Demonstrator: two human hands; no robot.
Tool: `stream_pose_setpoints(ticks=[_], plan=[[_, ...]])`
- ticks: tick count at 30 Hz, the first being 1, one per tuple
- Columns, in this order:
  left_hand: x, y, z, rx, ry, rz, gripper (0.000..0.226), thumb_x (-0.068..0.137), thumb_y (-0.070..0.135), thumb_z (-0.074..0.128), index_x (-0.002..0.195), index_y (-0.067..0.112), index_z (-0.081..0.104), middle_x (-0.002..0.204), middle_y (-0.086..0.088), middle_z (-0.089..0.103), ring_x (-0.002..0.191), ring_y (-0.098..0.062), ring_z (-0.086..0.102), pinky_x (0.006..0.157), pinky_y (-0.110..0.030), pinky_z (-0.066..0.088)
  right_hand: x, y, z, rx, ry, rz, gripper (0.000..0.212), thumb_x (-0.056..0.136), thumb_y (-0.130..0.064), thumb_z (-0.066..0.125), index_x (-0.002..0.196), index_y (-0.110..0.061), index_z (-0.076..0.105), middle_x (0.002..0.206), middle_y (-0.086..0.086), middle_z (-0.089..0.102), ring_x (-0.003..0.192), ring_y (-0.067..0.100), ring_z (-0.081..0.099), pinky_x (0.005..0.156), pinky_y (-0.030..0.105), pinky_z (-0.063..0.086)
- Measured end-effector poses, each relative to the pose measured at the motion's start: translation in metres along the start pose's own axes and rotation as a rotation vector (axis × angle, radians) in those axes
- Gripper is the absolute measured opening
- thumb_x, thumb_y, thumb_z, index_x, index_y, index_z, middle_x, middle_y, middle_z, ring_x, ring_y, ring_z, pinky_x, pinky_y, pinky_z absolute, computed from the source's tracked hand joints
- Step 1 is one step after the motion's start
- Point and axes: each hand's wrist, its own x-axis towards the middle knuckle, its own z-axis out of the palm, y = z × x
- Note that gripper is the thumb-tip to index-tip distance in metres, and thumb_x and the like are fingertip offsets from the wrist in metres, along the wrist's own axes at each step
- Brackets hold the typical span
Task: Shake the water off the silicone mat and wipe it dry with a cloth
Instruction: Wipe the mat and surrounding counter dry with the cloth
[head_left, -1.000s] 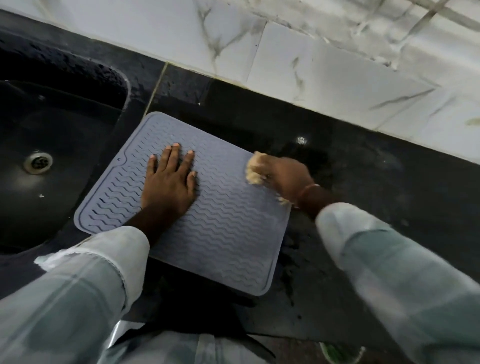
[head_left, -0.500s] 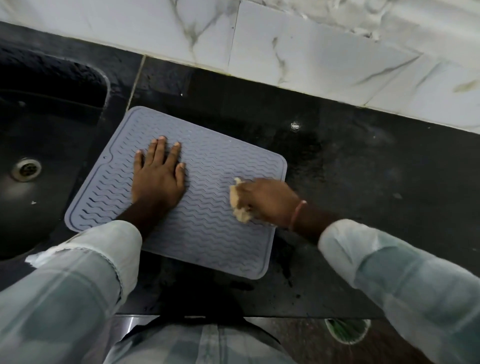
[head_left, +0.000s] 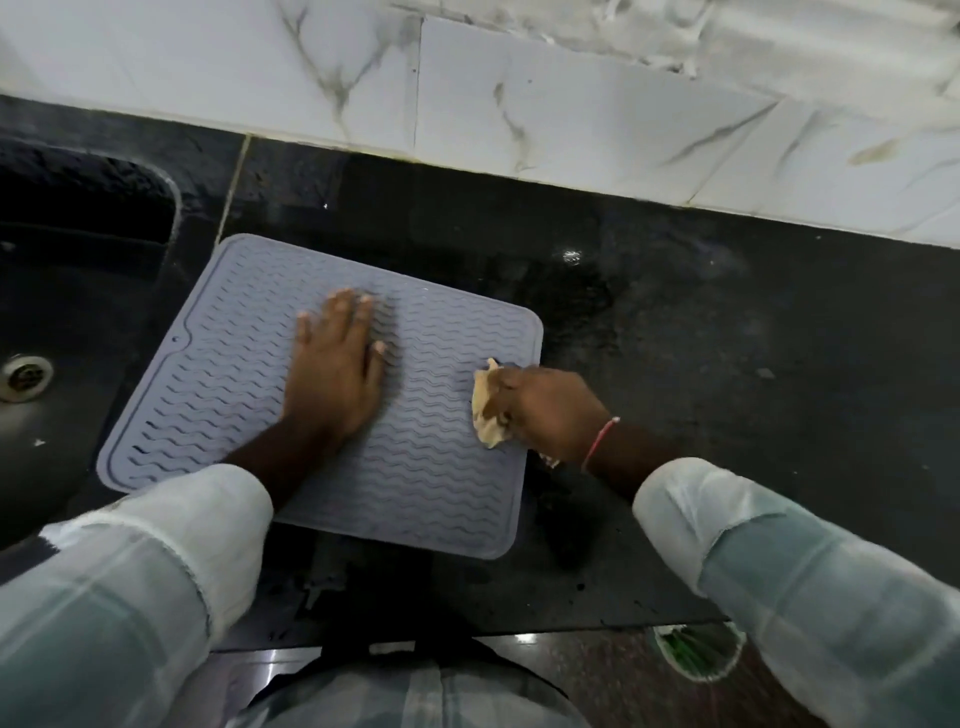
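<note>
While the left hand (head_left: 335, 384) lies palm down on the silicone mat (head_left: 244, 374), fingers straight and close together with the thumb a little apart, the right hand (head_left: 550, 410) curls round a bunched cloth (head_left: 485, 415) and presses it onto the mat near its right edge. The cloth is pale yellow; most of it is hidden in the fist, and a crumpled wad pokes out towards the left hand. A thin red thread (head_left: 600, 441) circles the right wrist, and pale sleeves (head_left: 171, 525) cover both forearms. Under both hands the mat is grey, squarish with rounded corners, ribbed in wavy lines inside a raised border; it lies flat on the black countertop (head_left: 701, 374), at a slant to the counter's front edge. Left of the left hand, the mat's side reaches the rim of a dark sink (head_left: 78, 291), whose metal drain (head_left: 23, 376) shows in the basin. Beyond the fingertips, a strip of counter separates the mat from a wall of white marbled tiles (head_left: 519, 104). Below the right forearm, past the counter's front edge, something green and white (head_left: 696, 654) shows, too blurred to name.
</note>
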Motion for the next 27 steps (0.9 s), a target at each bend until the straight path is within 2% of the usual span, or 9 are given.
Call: stream_pose_setpoints(ticks=[3,6,8,10,12,15,18,22,27], plan=[[-0.021,0.064,0.016,-0.085,-0.101,0.185,0.068,0.097,0.050,0.025,0.153,0.012,0.015,0.161,-0.008,0.013,0.149,-0.020,0.005,0.121,-0.044,0.001,-0.014,0.043,0.004,0.078,0.169,0.166,0.039,0.073,-0.021,0.051,0.102,-0.032,0.073,0.130,-0.003,0.062,0.111,0.023,0.063,0.089,0.034,0.051],[-0.040,0.098,0.046,0.005,-0.171,0.265,0.082,0.093,0.061,0.029,0.153,0.007,0.012,0.162,-0.010,0.008,0.149,-0.019,0.000,0.120,-0.045,-0.006,-0.007,0.057,-0.007,0.090,0.201,0.352,0.033,0.077,-0.027,0.056,0.105,-0.031,0.072,0.127,-0.001,0.060,0.108,0.024,0.063,0.089,0.034,0.051],[-0.048,0.102,0.062,0.071,-0.191,0.258,0.091,0.089,0.068,0.031,0.151,0.002,0.020,0.159,-0.016,0.017,0.149,-0.025,0.011,0.119,-0.049,-0.002,-0.003,0.044,-0.005,0.189,0.181,0.355,0.032,0.076,-0.043,0.065,0.105,-0.032,0.071,0.126,0.001,0.056,0.104,0.020,0.061,0.090,0.034,0.050],[-0.053,0.103,0.069,0.117,-0.217,0.256,0.096,0.086,0.072,0.030,0.147,-0.002,0.028,0.156,-0.020,0.025,0.147,-0.030,0.019,0.118,-0.053,0.006,-0.005,0.029,0.008,0.258,0.098,0.283,0.036,0.075,-0.053,0.062,0.103,-0.032,0.070,0.123,0.004,0.054,0.107,0.019,0.057,0.094,0.036,0.048],[-0.054,0.104,0.070,0.140,-0.222,0.263,0.097,0.086,0.073,0.028,0.147,-0.003,0.029,0.155,-0.021,0.026,0.147,-0.031,0.019,0.118,-0.055,0.009,-0.008,0.022,0.018,0.259,0.064,0.259,0.030,0.081,-0.042,0.064,0.107,-0.027,0.069,0.123,0.008,0.052,0.107,0.024,0.057,0.091,0.037,0.049],[-0.054,0.105,0.070,0.189,-0.225,0.259,0.099,0.087,0.074,0.022,0.149,-0.002,0.023,0.158,-0.020,0.020,0.148,-0.030,0.014,0.119,-0.054,0.008,-0.004,0.029,0.017,0.258,0.182,0.265,0.026,0.086,-0.025,0.063,0.111,-0.021,0.068,0.120,0.007,0.055,0.104,0.025,0.059,0.087,0.034,0.048],[-0.055,0.106,0.070,0.213,-0.226,0.249,0.098,0.087,0.074,0.022,0.150,-0.001,0.020,0.158,-0.020,0.017,0.148,-0.030,0.011,0.119,-0.054,0.007,0.017,0.048,0.012,0.265,0.263,0.323,0.023,0.082,-0.016,0.065,0.104,-0.017,0.070,0.106,0.010,0.061,0.094,0.031,0.062,0.080,0.038,0.050],[-0.054,0.107,0.069,0.227,-0.216,0.253,0.098,0.087,0.074,0.022,0.151,0.000,0.018,0.159,-0.019,0.015,0.149,-0.030,0.009,0.118,-0.054,0.008,0.048,0.062,-0.004,0.274,0.358,0.443,0.016,0.082,-0.022,0.061,0.094,-0.019,0.071,0.098,0.009,0.064,0.091,0.034,0.063,0.079,0.039,0.051],[-0.055,0.108,0.069,0.212,-0.207,0.250,0.096,0.088,0.073,0.022,0.151,0.000,0.018,0.159,-0.018,0.014,0.149,-0.029,0.010,0.118,-0.053,0.009,0.079,0.076,-0.034,0.223,0.386,0.593,0.022,0.083,-0.019,0.058,0.101,-0.017,0.070,0.106,0.012,0.068,0.099,0.037,0.063,0.082,0.040,0.050]])
